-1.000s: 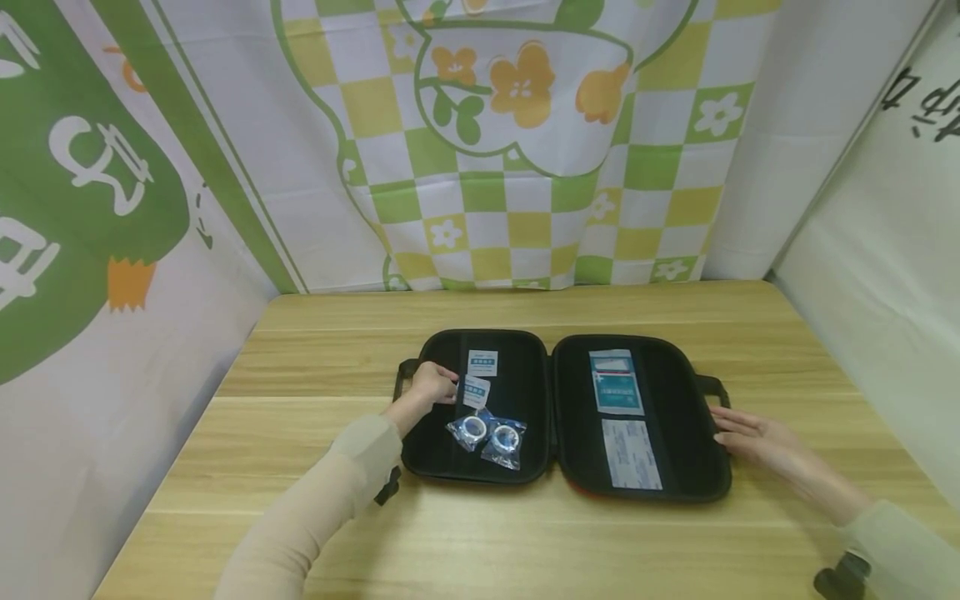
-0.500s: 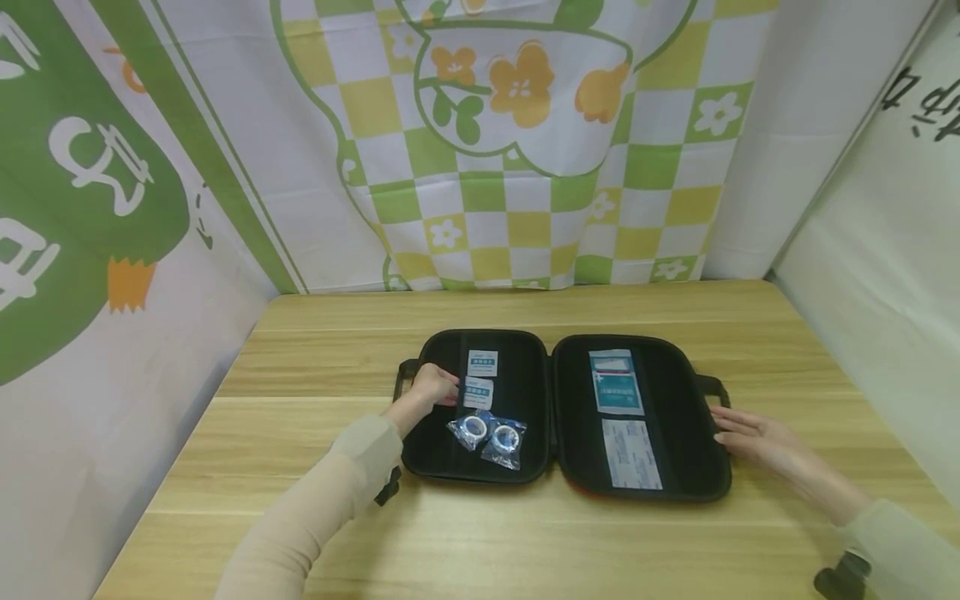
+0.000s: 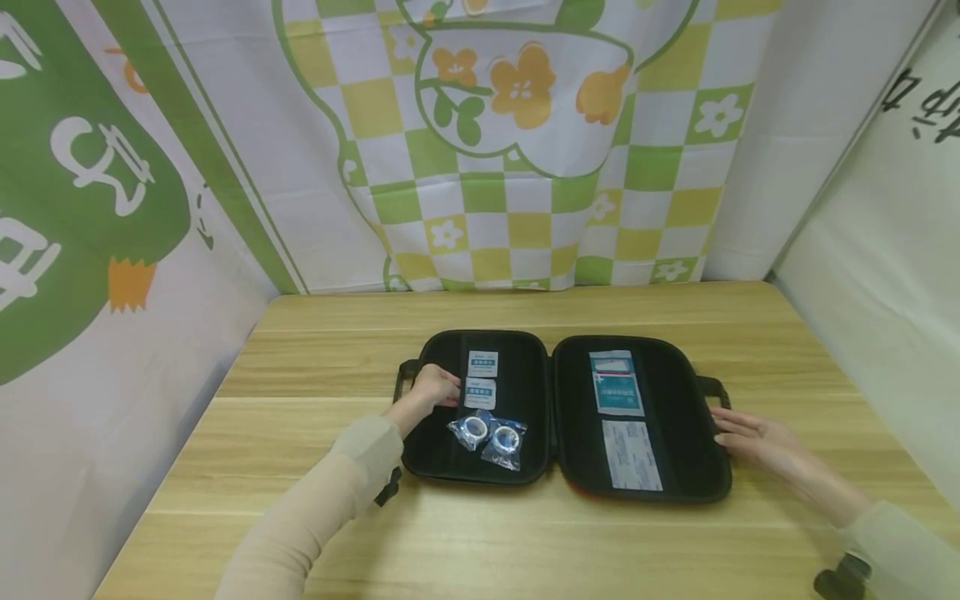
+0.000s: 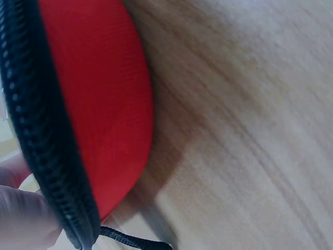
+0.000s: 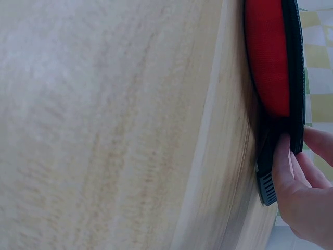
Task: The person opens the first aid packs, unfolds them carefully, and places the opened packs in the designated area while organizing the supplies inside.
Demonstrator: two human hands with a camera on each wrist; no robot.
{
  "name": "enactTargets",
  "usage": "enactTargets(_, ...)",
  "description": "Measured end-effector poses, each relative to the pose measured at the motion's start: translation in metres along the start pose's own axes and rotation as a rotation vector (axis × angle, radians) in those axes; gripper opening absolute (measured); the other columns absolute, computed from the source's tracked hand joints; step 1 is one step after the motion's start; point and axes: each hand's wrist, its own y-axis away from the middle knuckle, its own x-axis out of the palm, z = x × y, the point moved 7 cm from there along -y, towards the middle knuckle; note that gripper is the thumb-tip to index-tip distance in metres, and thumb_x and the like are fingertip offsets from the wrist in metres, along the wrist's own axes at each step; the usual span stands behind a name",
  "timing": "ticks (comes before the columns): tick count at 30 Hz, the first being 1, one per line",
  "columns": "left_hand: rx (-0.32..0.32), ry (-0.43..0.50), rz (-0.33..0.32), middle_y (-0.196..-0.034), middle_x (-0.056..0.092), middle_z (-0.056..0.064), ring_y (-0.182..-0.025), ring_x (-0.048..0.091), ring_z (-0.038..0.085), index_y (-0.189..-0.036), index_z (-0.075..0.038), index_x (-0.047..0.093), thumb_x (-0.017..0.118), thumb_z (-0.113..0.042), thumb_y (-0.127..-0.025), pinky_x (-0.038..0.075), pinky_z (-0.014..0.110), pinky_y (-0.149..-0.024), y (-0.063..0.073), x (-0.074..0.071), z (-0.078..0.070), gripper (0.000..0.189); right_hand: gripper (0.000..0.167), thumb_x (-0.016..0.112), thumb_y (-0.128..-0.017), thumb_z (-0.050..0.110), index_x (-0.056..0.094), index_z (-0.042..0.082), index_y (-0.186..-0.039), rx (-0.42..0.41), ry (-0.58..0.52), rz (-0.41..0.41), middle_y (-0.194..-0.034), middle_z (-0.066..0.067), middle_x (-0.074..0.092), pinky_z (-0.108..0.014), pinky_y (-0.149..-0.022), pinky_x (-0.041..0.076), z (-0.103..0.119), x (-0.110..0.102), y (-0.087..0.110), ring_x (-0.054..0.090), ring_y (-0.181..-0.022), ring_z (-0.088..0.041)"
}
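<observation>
A black-lined zip case (image 3: 525, 454) with a red shell (image 4: 104, 104) lies open flat on the table. My left hand (image 3: 433, 386) is in the left half, fingertips at the left edge of the lower small white-and-blue packet (image 3: 480, 393); whether they pinch it I cannot tell. Another such packet (image 3: 483, 364) lies just above it. Below are two tape rolls (image 3: 474, 428) in clear wrappers. At the right half's outer rim, beside the handle (image 5: 267, 187), my right hand (image 5: 307, 192) holds the edge, with fingers on both sides.
The case's right half holds a larger teal packet (image 3: 617, 382) and a pale printed packet (image 3: 632, 454). A wooden table (image 3: 480, 542) lies underneath. Behind it hangs a checkered curtain (image 3: 487, 192); a white wall (image 3: 877, 275) stands at the right.
The lower small packet has turned from a tilt to nearly straight and slid slightly right, lining up under the upper one. My left hand has shifted slightly right; my right hand has stayed put.
</observation>
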Motion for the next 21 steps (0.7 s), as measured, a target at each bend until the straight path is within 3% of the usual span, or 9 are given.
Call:
enactTargets(8,0.006,0.013,-0.004,-0.084,0.063,0.022,-0.066,0.063,0.022,-0.089,0.013,0.06,0.055,0.016,-0.072,0.054,0.03,-0.06,0.0,0.0,-0.001,0.018,0.063,0.053,-0.088,0.011,0.017,-0.017,-0.131,-0.013,-0.03,0.009,-0.104,0.03,0.05,-0.009,-0.076,0.044,0.003,0.002,0.001,0.049,-0.093,0.013)
enactTargets(16,0.015,-0.009,0.01,-0.082,0.062,0.021,-0.059,0.06,0.019,-0.095,0.011,0.058,0.051,0.013,-0.076,0.054,0.029,-0.056,0.006,-0.004,-0.004,0.021,0.067,0.055,-0.087,0.017,0.017,-0.014,-0.133,0.011,0.018,0.007,-0.108,0.029,0.047,-0.008,-0.078,0.043,0.001,0.001,0.001,0.046,-0.094,0.015)
enactTargets(21,0.047,-0.016,0.04,-0.077,0.06,0.017,-0.056,0.056,0.016,-0.099,0.01,0.058,0.047,0.005,-0.081,0.054,0.029,-0.054,0.013,-0.008,-0.008,0.021,0.063,0.054,-0.088,0.012,0.019,-0.015,-0.133,-0.011,-0.052,0.017,-0.106,0.029,0.05,-0.009,-0.077,0.044,0.001,0.001,0.0,0.049,-0.094,0.012)
